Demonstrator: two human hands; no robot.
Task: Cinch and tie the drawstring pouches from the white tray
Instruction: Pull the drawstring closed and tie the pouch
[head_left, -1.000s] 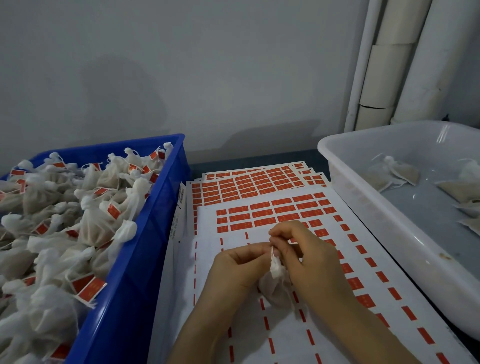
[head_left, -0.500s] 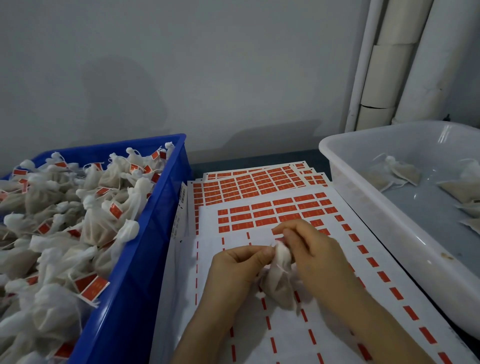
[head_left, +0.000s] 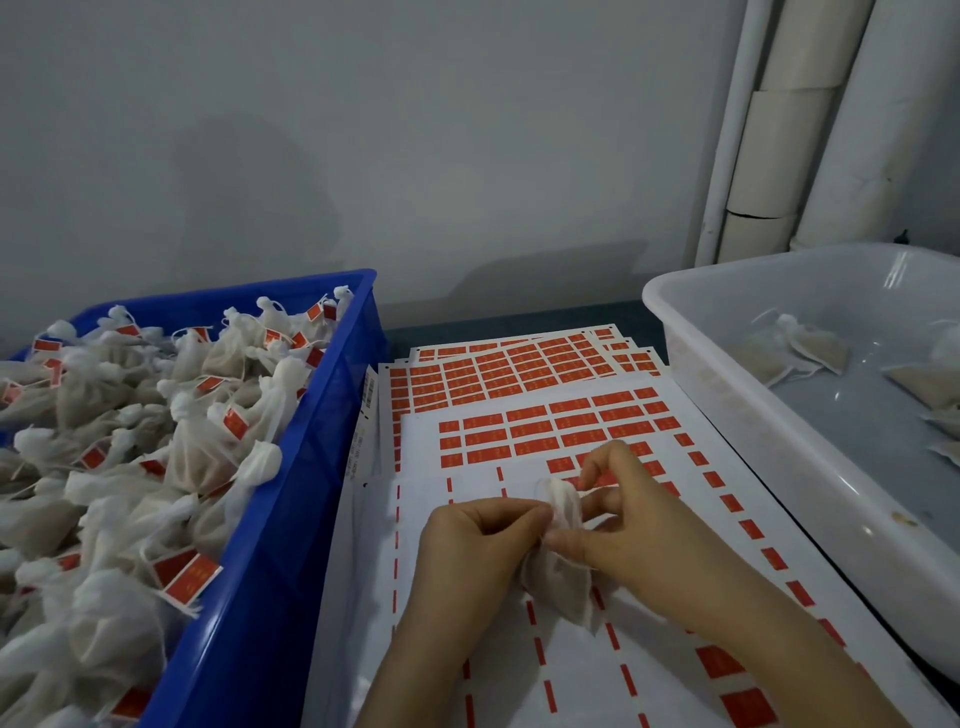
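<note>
A small white mesh drawstring pouch (head_left: 563, 582) hangs between both hands above the sticker sheets. My left hand (head_left: 470, 553) pinches the pouch's neck from the left. My right hand (head_left: 631, 525) grips the gathered top (head_left: 563, 501) from the right, with the thumb and forefinger raised above it. The drawstring itself is too thin to make out. The white tray (head_left: 789, 457) stands at the right with a few flat, untied pouches (head_left: 802, 348) inside.
A blue crate (head_left: 291, 519) on the left is heaped with tied pouches carrying red tags (head_left: 187, 574). White sheets of red stickers (head_left: 524, 410) cover the table under my hands. A grey wall and white pipes (head_left: 779, 130) stand behind.
The pouch top has spread wider and tilted right between my fingers. My right hand has shifted slightly right and lifted its thumb and forefinger; the left hand stays at the neck.
</note>
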